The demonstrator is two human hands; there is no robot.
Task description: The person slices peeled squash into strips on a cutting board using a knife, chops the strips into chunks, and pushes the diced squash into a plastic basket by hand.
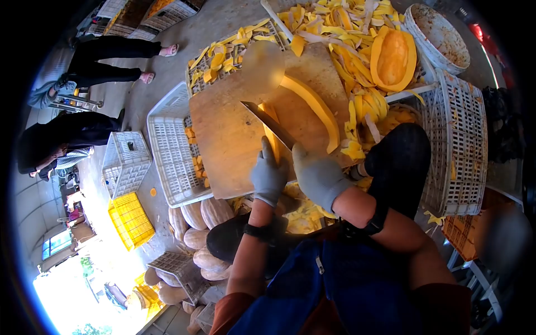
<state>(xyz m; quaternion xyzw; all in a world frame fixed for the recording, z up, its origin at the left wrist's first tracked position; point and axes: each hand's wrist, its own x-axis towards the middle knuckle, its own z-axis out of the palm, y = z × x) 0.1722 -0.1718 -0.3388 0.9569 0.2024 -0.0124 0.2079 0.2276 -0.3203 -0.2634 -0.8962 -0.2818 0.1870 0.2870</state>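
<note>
My right hand (pixel 318 177), in a grey glove, is closed round the handle of a large knife (pixel 268 124). The blade lies across an orange pumpkin strip (pixel 271 134) on the wooden board (pixel 223 134). Gloved in grey too, my left hand (pixel 269 176) holds the near end of that strip, with its fingers pressed on it. A longer curved pumpkin slice (pixel 315 109) rests on the board to the right of the blade. A blurred patch hides part of the board's far side.
Left of the board stands a white crate (pixel 170 151) with orange pieces inside. Peels (pixel 346 28) and a hollow pumpkin half (pixel 393 58) lie beyond, near a white bucket (pixel 438 39). Whole pumpkins (pixel 215 212) sit at lower left. Two people stand at far left.
</note>
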